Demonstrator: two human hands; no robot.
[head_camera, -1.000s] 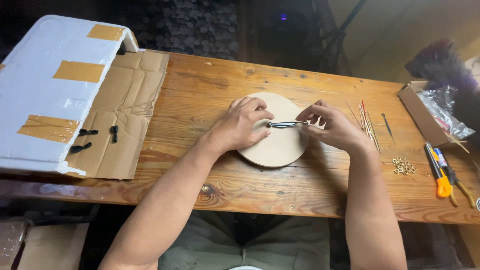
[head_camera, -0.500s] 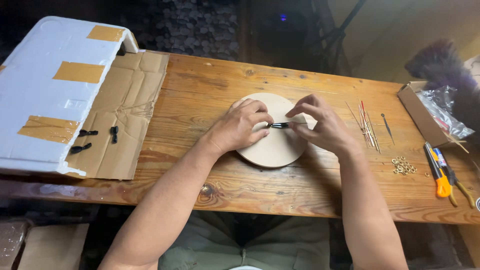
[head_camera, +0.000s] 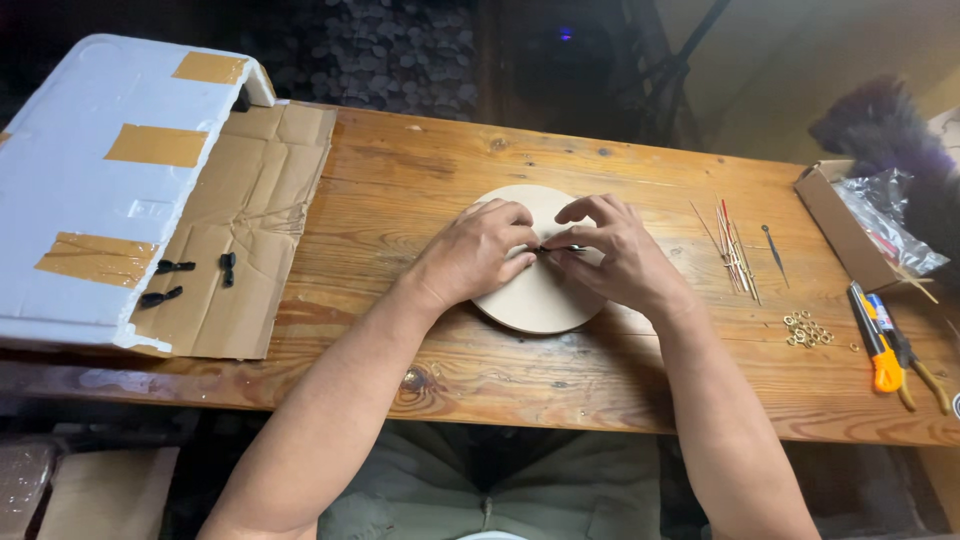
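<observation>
At the centre of the wooden surface (head_camera: 420, 190) lies a pale round wooden disc (head_camera: 535, 300), and both hands meet over its upper half. Left hand (head_camera: 478, 252) rests on the disc's 9 o'clock side, fingers curled, its grip pinched closed on one end of a thin dark metal piece (head_camera: 560, 248). Right hand (head_camera: 610, 255) comes in from 3 o'clock, its fingertips closed on the other end of the same piece, so the two grips almost touch above the disc. Off toward 3 o'clock from the disc, a bundle of thin sticks (head_camera: 735, 255) lies on the wood, with a single dark needle-like tool (head_camera: 775, 250) just beside it. Toward 4 o'clock sits a small heap of brass rings (head_camera: 805, 330), and further out an orange utility knife (head_camera: 880, 350). An open cardboard box (head_camera: 835, 225) stands at 2 o'clock. Out at 9 o'clock, flattened cardboard (head_camera: 255, 220) carries a few small black pieces (head_camera: 175, 280), next to a white taped foam slab (head_camera: 90, 190).
</observation>
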